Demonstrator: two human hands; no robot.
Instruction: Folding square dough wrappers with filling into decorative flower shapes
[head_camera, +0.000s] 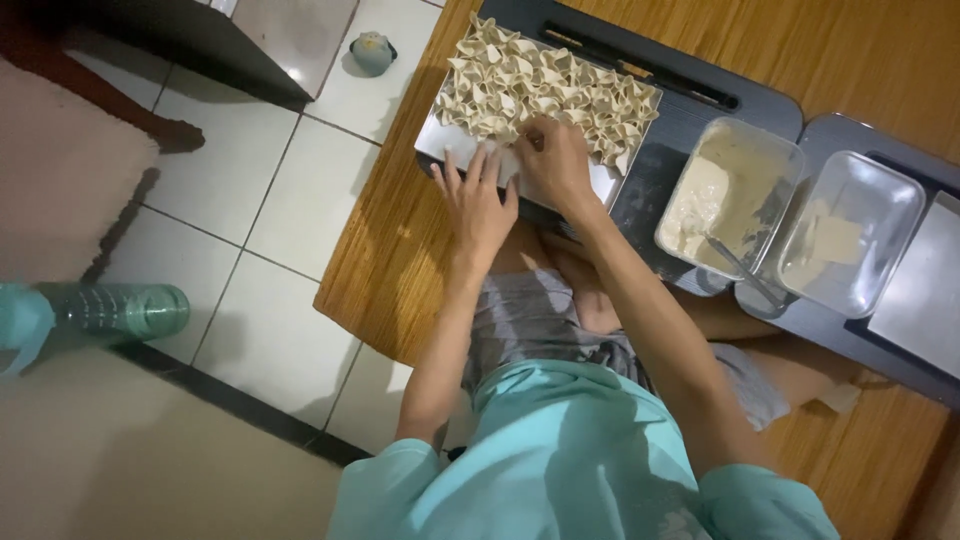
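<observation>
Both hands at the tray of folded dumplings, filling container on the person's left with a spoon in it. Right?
Not quite. The head view shows the filling container, spoon in it, on the person's right, not left. Both the left hand and right hand are at the tray of folded dumplings.

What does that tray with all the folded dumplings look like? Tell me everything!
The tray is flat, rectangular and pale, maybe metal, lying on a dark board on the floor mat. Pale folded dumplings crowd most of it; only the near strip is bare. The left hand rests flat on that near edge, and the right hand touches the dumplings.
</observation>
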